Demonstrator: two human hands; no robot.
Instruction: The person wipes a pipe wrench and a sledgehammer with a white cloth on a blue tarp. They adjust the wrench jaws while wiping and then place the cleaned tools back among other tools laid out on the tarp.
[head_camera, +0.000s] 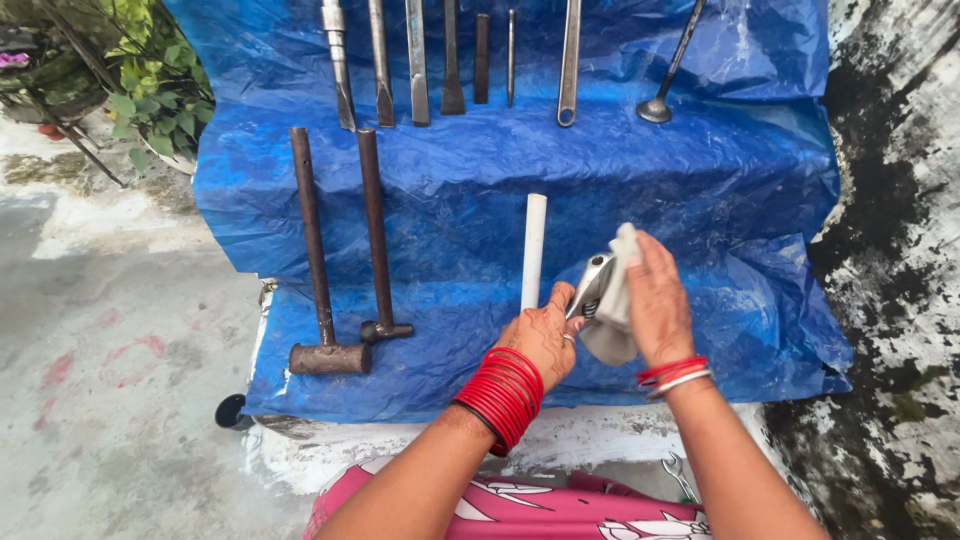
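My left hand, with red bangles on the wrist, grips a small shiny metal tool over the blue tarpaulin. Against that tool my right hand presses a pale grey cloth, which hangs down below it. A white tube lies on the tarpaulin just behind my left hand, partly hidden by it.
Two rusty hammers lie at the left of the tarpaulin. Several chisels, a wrench and a ladle-like tool are laid in a row at the back. A potted plant is far left. A stained wall rises on the right.
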